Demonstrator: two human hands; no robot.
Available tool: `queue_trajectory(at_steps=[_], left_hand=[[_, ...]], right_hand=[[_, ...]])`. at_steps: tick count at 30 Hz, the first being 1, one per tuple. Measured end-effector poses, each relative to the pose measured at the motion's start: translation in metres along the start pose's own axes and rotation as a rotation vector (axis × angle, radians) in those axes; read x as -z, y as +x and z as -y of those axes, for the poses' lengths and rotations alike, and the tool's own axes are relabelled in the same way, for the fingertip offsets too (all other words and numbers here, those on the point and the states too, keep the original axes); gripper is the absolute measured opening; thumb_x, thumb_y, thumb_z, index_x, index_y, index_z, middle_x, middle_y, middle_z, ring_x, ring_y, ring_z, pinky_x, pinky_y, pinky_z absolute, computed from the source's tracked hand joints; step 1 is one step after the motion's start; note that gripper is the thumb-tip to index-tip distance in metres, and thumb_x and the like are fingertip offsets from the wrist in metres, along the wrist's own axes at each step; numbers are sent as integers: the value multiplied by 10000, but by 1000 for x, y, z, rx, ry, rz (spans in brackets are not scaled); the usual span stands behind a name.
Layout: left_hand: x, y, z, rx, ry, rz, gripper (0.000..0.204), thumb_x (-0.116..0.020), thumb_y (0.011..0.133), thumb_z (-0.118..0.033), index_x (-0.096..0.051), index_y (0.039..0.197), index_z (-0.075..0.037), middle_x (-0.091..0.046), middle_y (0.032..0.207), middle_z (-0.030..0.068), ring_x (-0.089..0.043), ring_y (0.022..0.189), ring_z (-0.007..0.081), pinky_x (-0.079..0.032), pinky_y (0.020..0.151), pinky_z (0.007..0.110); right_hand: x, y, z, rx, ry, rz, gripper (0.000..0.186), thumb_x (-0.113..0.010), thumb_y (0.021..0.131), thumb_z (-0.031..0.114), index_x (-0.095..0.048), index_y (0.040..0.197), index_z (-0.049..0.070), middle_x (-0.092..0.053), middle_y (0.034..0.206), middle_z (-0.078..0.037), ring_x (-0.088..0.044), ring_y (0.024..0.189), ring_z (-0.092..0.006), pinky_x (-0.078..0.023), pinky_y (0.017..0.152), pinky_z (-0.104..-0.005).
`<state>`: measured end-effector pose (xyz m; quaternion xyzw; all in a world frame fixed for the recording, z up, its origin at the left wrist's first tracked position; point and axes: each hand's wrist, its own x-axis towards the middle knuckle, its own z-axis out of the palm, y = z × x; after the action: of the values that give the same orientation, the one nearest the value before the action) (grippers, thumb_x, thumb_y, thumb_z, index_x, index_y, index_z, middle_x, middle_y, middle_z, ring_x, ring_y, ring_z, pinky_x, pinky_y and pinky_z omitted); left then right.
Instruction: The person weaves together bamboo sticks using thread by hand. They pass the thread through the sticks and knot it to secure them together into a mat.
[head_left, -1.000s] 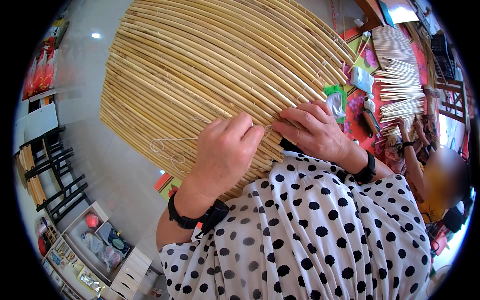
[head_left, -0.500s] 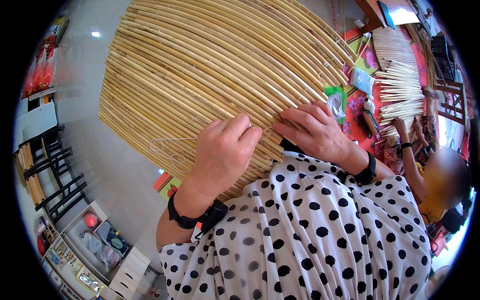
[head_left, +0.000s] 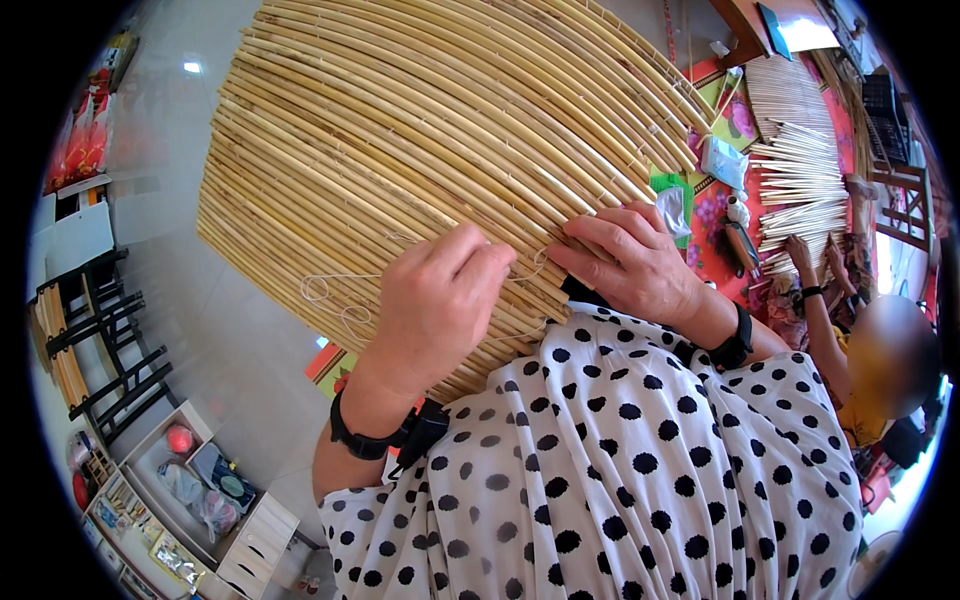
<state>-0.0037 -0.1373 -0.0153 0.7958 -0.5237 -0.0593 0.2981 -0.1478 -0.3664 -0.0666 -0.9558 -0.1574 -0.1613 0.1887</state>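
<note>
A mat of pale yellow bamboo canes (head_left: 420,110), tied with white thread, lies before me. My left hand (head_left: 440,300) is pinched on the thread at the mat's lower part, its fingertips partly hidden. A loose loop of white thread (head_left: 310,288) lies left of it on the canes. My right hand (head_left: 625,270) grips the mat's lower right edge with bent fingers over the canes, close to a small loop of thread (head_left: 540,262) running between my hands.
At right, a floral cloth (head_left: 720,250) bears a blue packet (head_left: 722,162), a white roll and loose sticks (head_left: 795,190). A person's hands (head_left: 800,255) touch those sticks. A wooden table (head_left: 740,25) stands behind; folded chairs (head_left: 80,340) and a drawer unit (head_left: 255,545) at left.
My left hand has moved left from my right hand, drawing the thread between them longer. My right hand stays in place. The other person's hand at right has shifted slightly.
</note>
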Motion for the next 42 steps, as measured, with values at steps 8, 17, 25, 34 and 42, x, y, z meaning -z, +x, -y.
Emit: queue_trajectory(at_steps=[8, 17, 25, 34, 42], left_hand=[[-13, -3, 0, -64, 72, 26, 163, -787, 825, -39, -729, 974, -74, -548, 833, 58, -623, 705, 255, -507, 608, 385], [-7, 10, 4, -96, 79, 94, 138, -784, 820, -61, -713, 938, -70, -541, 832, 69, -626, 712, 262, -511, 615, 392], [-9, -1, -1, 57, -34, -13, 218, -781, 839, -40, -717, 1042, -85, -611, 880, 61, -666, 757, 270, -540, 638, 385], [-14, -4, 2, -31, -36, -26, 280, -823, 824, 14, -723, 1073, -67, -630, 897, 79, -673, 747, 289, -542, 627, 392], [-16, -1, -7, 118, -146, -72, 302, -807, 852, 36, -731, 1129, -57, -616, 897, 89, -678, 772, 291, -554, 653, 389]], right_hand=[[1, 1, 1, -7, -3, 12, 419, -687, 889, 204, -733, 1306, 204, -613, 1345, 7, -616, 1207, -170, -447, 1042, -373], [0, 1, 0, -2, -15, 4, 429, -699, 872, 193, -744, 1298, 203, -617, 1342, 8, -617, 1212, -170, -452, 1038, -370], [0, 0, 1, -8, -6, 11, 426, -695, 882, 188, -743, 1304, 205, -613, 1356, 8, -611, 1217, -175, -448, 1049, -372], [0, 1, 0, -1, -14, 4, 422, -693, 881, 193, -743, 1299, 202, -614, 1347, 7, -611, 1212, -168, -449, 1040, -371], [2, 2, 2, -5, -21, 10, 427, -692, 869, 195, -745, 1293, 195, -622, 1330, 7, -620, 1195, -167, -450, 1033, -370]])
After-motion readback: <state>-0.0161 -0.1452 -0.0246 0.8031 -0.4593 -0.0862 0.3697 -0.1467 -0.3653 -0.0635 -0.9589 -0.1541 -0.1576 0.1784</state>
